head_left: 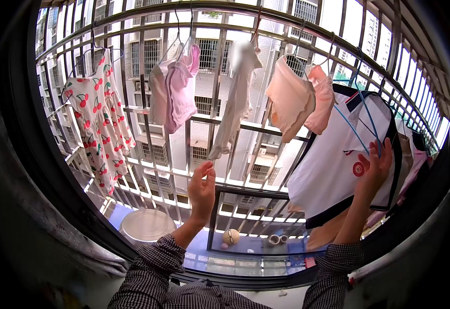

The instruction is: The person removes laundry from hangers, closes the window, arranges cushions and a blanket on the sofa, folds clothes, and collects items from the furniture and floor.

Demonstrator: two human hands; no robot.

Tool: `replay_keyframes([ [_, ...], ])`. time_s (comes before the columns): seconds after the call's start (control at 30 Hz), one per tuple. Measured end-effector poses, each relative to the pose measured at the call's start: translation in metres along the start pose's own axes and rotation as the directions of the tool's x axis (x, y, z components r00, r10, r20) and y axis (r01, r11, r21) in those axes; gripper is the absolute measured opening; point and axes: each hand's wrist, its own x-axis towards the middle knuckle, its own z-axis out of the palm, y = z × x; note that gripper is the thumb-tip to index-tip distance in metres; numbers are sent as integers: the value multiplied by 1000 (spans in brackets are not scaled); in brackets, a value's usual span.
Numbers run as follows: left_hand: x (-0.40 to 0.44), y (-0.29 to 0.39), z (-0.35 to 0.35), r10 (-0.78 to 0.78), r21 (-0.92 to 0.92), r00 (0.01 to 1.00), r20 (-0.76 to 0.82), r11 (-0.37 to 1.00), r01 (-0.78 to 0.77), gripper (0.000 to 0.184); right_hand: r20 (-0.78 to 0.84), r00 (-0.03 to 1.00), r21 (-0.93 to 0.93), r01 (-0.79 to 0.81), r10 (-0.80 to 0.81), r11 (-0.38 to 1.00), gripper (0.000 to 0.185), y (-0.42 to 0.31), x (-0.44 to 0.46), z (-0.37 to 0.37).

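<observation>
My left hand (201, 193) is raised in the middle, its fingertips pinched at the lower end of a thin white garment (233, 105). That garment hangs from the rail and slants down and left to my fingers; its upper part is blurred. On the right, my right hand (377, 167) has its fingers bent around the lower part of a blue wire hanger (356, 126). Behind that hand hangs a white shirt (323, 165) with dark trim and a red round badge. Peach-coloured shorts (291, 98) and a smaller peach garment (319, 100) hang between my hands.
A cherry-print dress (98, 121) and a pink garment (181, 87) hang at left from the metal rail (214, 6). Window bars stand behind. Below are a round pale lid (147, 225), a round yellowish object (230, 236) and the dark window frame (266, 282). More clothes crowd the right.
</observation>
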Motion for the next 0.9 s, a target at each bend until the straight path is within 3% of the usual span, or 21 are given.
replay_keyframes([
  [0.13,-72,1,-81,-133,176,978,160,979,104,18,-195,972,-149,101,-129,984,44,1,-47,-33],
  [0.2,-106,-5,-130,-263,261,950,167,941,215,17,-271,960,-76,-96,72,992,34,4,-93,-35],
  [0.27,-139,-12,-177,-411,308,906,104,879,363,15,2,972,60,-233,234,971,24,17,-156,-21],
  [0.3,-154,-16,-200,-466,325,882,66,846,423,14,154,923,81,-367,352,927,19,5,-192,1],
  [0.33,-167,-21,-221,-517,277,856,23,826,491,12,336,842,64,-468,422,881,17,2,-226,17],
  [0.37,-172,-18,-238,-560,304,828,10,791,531,12,510,688,-7,-597,517,802,16,-11,-256,35],
  [0.4,-172,-11,-253,-578,341,816,18,771,538,12,640,567,-89,-616,519,783,15,-17,-285,53],
  [0.47,-163,6,-277,-612,363,791,19,741,565,13,838,365,-121,-599,405,792,19,-33,-334,93],
  [0.5,-162,6,-295,-573,440,816,78,754,487,14,908,312,-69,-546,279,835,25,-46,-353,115],
  [0.57,-152,25,-318,-572,454,819,46,742,493,14,984,147,-8,-546,105,838,38,-79,-379,154],
  [0.63,-152,33,-345,-560,509,828,-20,707,491,15,998,69,51,-646,-9,762,43,-104,-403,183],
  [0.7,-156,38,-373,-568,548,818,-93,657,518,14,983,157,173,-664,-90,727,44,-114,-434,209],
  [0.77,-163,36,-400,-617,472,775,-139,647,599,19,952,264,290,-621,-154,729,42,-127,-448,230],
  [0.83,-154,42,-400,-544,435,823,-167,708,556,23,981,192,146,-848,38,510,34,-130,-460,239],
  [0.9,-140,41,-402,-536,432,842,-58,747,505,36,981,171,102,-854,90,510,32,-129,-469,237],
])
